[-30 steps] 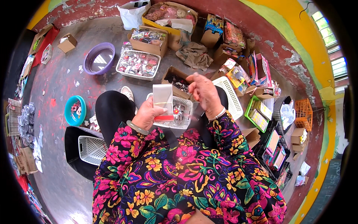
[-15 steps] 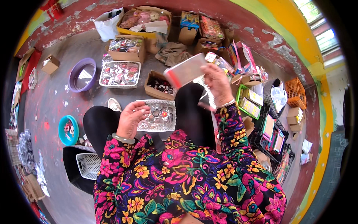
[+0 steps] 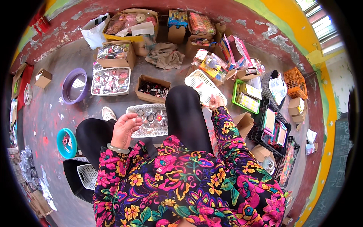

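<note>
My left hand (image 3: 126,128), with a pale bangle at the wrist, is raised beside a white basket (image 3: 165,132) of small clear bags holding ring-shaped and flower-shaped pieces. Its fingers curl toward the thumb in a pinch; whatever is between them is too small to make out. Out past my right knee, my right hand (image 3: 216,102) is at the near edge of a white perforated tray (image 3: 192,78). Its fingers are slightly apart and partly foreshortened. A pale, clear packet with a red strip (image 3: 200,85) appears to lie in that tray.
An open carton of dark small pieces (image 3: 145,95) and a white basket of bagged items (image 3: 110,93) stand ahead. Purple (image 3: 66,89) and teal basins (image 3: 61,140) are to the left. A green basket (image 3: 235,92) and black crates (image 3: 261,142) crowd the right.
My right hand has lowered from holding up the clear packet to the white tray, and the packet has left it. My left hand's fingers have drawn closer together. The view has shifted slightly right.
</note>
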A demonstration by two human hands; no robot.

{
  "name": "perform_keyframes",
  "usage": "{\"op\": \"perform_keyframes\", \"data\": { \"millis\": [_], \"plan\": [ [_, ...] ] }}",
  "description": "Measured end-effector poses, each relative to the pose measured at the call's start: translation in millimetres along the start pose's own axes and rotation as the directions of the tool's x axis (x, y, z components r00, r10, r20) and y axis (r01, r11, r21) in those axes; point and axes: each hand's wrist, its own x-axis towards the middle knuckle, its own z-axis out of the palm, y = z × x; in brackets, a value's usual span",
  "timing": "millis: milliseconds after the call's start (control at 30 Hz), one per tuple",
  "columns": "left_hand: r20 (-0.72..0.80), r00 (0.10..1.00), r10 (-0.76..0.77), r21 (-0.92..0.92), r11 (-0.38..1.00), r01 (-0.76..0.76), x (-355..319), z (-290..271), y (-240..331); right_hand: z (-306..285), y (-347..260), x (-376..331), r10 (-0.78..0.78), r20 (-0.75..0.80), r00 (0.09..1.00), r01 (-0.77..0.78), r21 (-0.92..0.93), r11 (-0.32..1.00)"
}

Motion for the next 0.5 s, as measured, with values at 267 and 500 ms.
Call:
{"op": "perform_keyframes", "data": {
  "millis": [267,500],
  "plan": [
    [-0.002,1.0,-0.007,-0.011,1.0,0.007,0.4,-2.3,-2.7,-4.9,-18.8,0.3,-0.154,-0.278,0.948,-0.006,-0.501,0.865],
    [0.033,0.999,0.029,0.009,1.0,-0.029,-0.3,2.2,0.8,107.5,-52.4,-106.6,-0.271,0.375,0.887,0.298,-0.016,0.954]
  ]
}}
